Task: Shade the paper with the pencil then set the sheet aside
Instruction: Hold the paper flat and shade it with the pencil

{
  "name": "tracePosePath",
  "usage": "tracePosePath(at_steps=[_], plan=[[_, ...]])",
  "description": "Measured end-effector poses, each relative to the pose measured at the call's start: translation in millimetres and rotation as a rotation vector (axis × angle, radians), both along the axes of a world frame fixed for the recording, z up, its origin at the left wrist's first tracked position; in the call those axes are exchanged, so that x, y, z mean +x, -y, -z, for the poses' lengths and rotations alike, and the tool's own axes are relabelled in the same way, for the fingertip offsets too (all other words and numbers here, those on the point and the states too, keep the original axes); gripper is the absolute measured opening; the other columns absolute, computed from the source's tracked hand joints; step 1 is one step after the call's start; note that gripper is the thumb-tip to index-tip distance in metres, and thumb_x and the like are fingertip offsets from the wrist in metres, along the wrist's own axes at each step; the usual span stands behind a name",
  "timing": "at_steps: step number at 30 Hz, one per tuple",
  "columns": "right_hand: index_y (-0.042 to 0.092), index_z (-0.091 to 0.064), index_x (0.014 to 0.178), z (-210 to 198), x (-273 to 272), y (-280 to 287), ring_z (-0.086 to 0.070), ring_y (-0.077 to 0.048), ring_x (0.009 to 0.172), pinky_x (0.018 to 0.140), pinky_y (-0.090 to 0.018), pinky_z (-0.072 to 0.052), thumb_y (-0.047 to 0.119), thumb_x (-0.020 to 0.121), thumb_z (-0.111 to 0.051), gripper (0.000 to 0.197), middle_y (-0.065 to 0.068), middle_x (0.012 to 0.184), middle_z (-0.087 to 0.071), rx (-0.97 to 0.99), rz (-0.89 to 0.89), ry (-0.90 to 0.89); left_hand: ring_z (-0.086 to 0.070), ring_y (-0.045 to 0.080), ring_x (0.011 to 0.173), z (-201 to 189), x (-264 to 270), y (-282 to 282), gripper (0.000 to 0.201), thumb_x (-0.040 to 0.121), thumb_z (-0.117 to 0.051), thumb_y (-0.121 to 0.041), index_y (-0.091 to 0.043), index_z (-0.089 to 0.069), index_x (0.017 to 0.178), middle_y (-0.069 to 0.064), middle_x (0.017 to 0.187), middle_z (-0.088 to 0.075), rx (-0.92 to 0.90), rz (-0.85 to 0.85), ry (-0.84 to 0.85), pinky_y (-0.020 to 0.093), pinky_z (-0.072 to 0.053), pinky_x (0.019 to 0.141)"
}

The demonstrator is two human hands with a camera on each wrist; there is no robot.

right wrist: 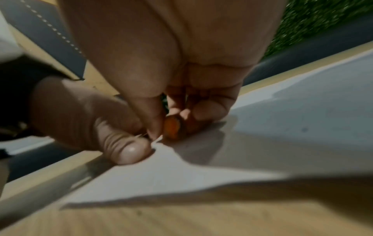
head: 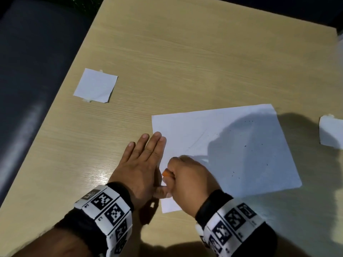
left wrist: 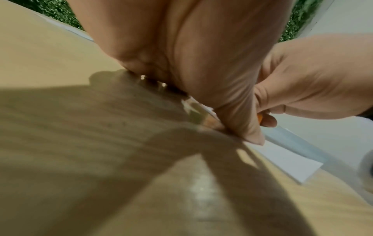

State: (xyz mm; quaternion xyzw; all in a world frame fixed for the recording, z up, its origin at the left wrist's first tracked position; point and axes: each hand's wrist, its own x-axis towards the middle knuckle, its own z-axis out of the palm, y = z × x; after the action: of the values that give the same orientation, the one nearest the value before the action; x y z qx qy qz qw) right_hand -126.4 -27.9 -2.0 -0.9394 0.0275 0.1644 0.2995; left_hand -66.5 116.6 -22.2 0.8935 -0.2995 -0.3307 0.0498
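Pale wooden table [head: 185, 52] holds a white paper [head: 241, 154] with faint pencil lines and dark specks. Left hand [head: 141, 164] lies flat, fingers straight, on its left edge; right hand [head: 189, 180] pinches an orange pencil [head: 165, 173] against the paper.

Lighting: hard and artificial, seemingly from above and behind the person; surroundings beyond the table [head: 185, 52] dark. Shadows: crisp, thrown forward across the sheet [head: 241, 145] and the near table edge; a sharp wedge under the right hand [right wrist: 181, 55]. Glare: a pale sheen on the wood just left of the left hand [head: 141, 164], and a streak in the left wrist view. Quality: head view fairly sharp, edges bowed; both wrist views soft, smeared, dim, with strongly curved lines.
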Motion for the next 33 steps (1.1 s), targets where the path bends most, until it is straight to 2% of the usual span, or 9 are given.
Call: tracePosePath(at_steps=[3,6,10,12,17,22,25,30,33], plan=[[0.016,-0.059,0.082,3,10,27,-0.061,-0.022,0.082,0.078,-0.033,-0.050,0.028,0.091,-0.054,0.016,-0.001,0.084,-0.062,-0.023,0.135,-0.001,0.046,0.012,0.130,-1,1,0,0.118,0.069,-0.038,-0.084,-0.028,0.043,0.135,-0.014,0.139,0.050,0.039,0.003,-0.017,0.036,0.023,0.112],[0.019,-0.050,0.069,2,20,59,-0.051,-0.018,0.068,0.064,-0.027,-0.039,0.032,0.090,-0.055,0.025,0.006,0.069,-0.053,-0.196,0.330,-0.005,0.043,0.014,0.132,-3,1,3,0.122,0.072,-0.048,-0.080,-0.027,0.040,0.137,-0.013,0.139,0.050,0.047,0.002,-0.027,0.039,0.021,0.114],[0.017,-0.055,0.077,5,3,14,-0.060,-0.016,0.077,0.075,-0.028,-0.048,0.020,0.088,-0.059,0.011,0.001,0.082,-0.060,0.027,0.091,0.013,0.048,0.013,0.128,-1,1,1,0.114,0.070,-0.033,-0.082,-0.027,0.046,0.132,-0.013,0.140,0.051,0.046,0.011,-0.009,0.037,0.024,0.111],[0.019,-0.056,0.082,2,-7,2,-0.057,-0.018,0.081,0.075,-0.029,-0.046,0.024,0.092,-0.051,0.012,0.001,0.088,-0.059,-0.009,-0.064,-0.026,0.049,0.013,0.127,-1,1,1,0.110,0.069,-0.027,-0.081,-0.028,0.047,0.131,-0.013,0.141,0.051,0.044,0.019,-0.014,0.037,0.024,0.111],[0.017,-0.061,0.082,3,18,76,-0.062,-0.024,0.086,0.072,-0.029,-0.044,0.037,0.090,-0.055,0.023,-0.004,0.089,-0.068,-0.209,0.356,-0.001,0.045,0.014,0.131,-2,2,1,0.123,0.065,-0.039,-0.086,-0.028,0.042,0.135,-0.014,0.139,0.051,0.034,0.020,-0.035,0.038,0.023,0.112],[0.021,-0.063,0.089,-1,8,81,-0.058,-0.017,0.076,0.065,-0.022,-0.037,0.038,0.089,-0.056,0.018,0.002,0.088,-0.068,-0.243,0.396,-0.018,0.047,0.014,0.129,-9,4,-2,0.118,0.071,-0.042,-0.082,-0.031,0.046,0.131,-0.016,0.133,0.054,0.066,0.057,-0.029,0.034,0.026,0.109],[0.024,-0.053,0.082,5,-3,72,-0.046,-0.013,0.065,0.060,-0.023,-0.034,0.039,0.090,-0.055,0.017,0.004,0.080,-0.061,-0.229,0.465,-0.009,0.049,0.013,0.128,-18,6,1,0.119,0.077,-0.055,-0.066,-0.030,0.046,0.128,-0.016,0.130,0.057,0.065,0.041,0.009,0.030,0.035,0.102],[0.023,-0.048,0.081,9,-6,65,-0.044,-0.015,0.069,0.064,-0.025,-0.035,0.038,0.092,-0.051,0.020,0.004,0.081,-0.056,-0.191,0.547,0.006,0.048,0.011,0.127,-14,-6,33,0.111,0.077,-0.035,-0.077,-0.024,0.045,0.132,-0.009,0.137,0.053,-0.033,0.020,-0.030,0.030,0.026,0.110],[0.026,-0.042,0.073,2,-14,55,-0.046,-0.011,0.070,0.065,-0.024,-0.037,0.036,0.090,-0.053,0.023,0.008,0.079,-0.052,-0.067,0.414,0.005,0.054,0.011,0.122,1,-12,39,0.121,0.060,-0.027,-0.087,-0.022,0.050,0.128,-0.006,0.133,0.057,0.002,0.030,-0.029,0.033,0.026,0.111]])
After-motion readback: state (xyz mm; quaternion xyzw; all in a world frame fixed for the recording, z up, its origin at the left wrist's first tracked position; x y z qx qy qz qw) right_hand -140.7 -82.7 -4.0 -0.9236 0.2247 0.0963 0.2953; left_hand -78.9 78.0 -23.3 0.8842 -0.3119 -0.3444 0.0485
